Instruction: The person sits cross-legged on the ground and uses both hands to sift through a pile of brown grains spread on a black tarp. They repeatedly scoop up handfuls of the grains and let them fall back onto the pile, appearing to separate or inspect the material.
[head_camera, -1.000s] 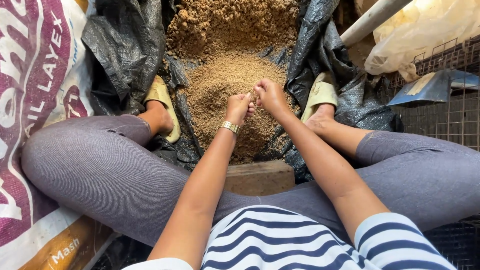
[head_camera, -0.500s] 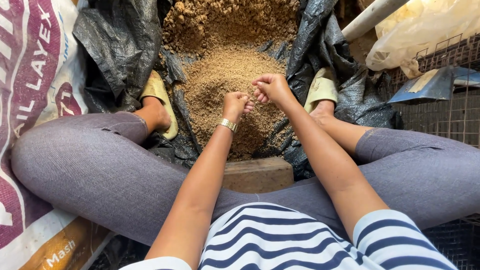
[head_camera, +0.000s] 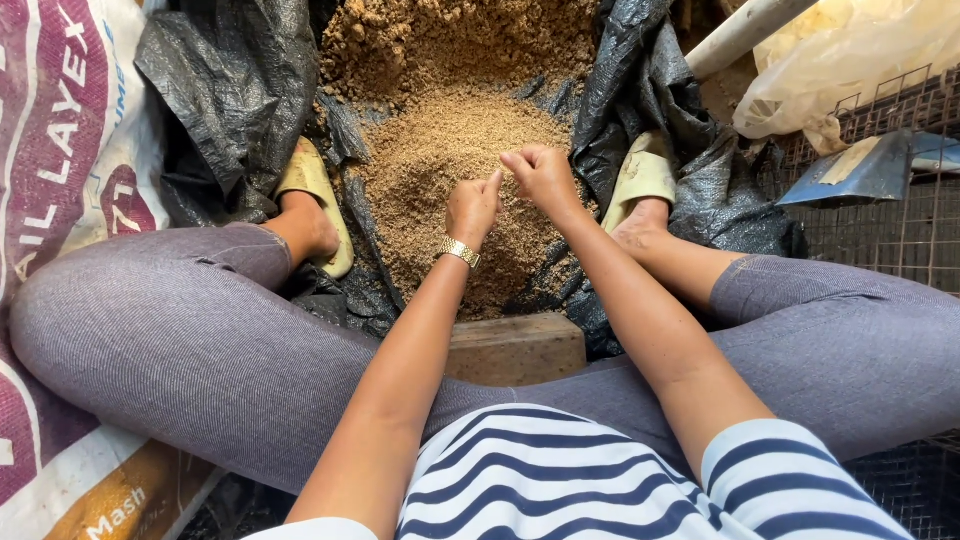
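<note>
A heap of brown grainy feed (head_camera: 450, 150) lies on black plastic sheeting (head_camera: 230, 90) between my feet. My left hand (head_camera: 472, 208), with a gold bracelet on the wrist, hovers over the finer part of the heap, its fingers curled shut as if around a pinch of feed. My right hand (head_camera: 541, 177) is just beside it, fingers bent and pinched together, the fingertips of both hands nearly touching. Whether grains sit inside either hand is hidden. Coarser, clumpier feed (head_camera: 450, 40) fills the far part of the heap.
I sit on a wooden block (head_camera: 515, 345) with knees spread, yellow slippers (head_camera: 312, 190) on my feet. A printed feed sack (head_camera: 60, 200) lies at the left. Wire mesh (head_camera: 900, 230), a metal scoop (head_camera: 860, 170), a pale pipe (head_camera: 745, 30) and a translucent bag (head_camera: 860, 60) are at the right.
Both hands have stayed together over the feed, shifting slightly toward me; the fingers keep working against each other. The view has tilted a little.
</note>
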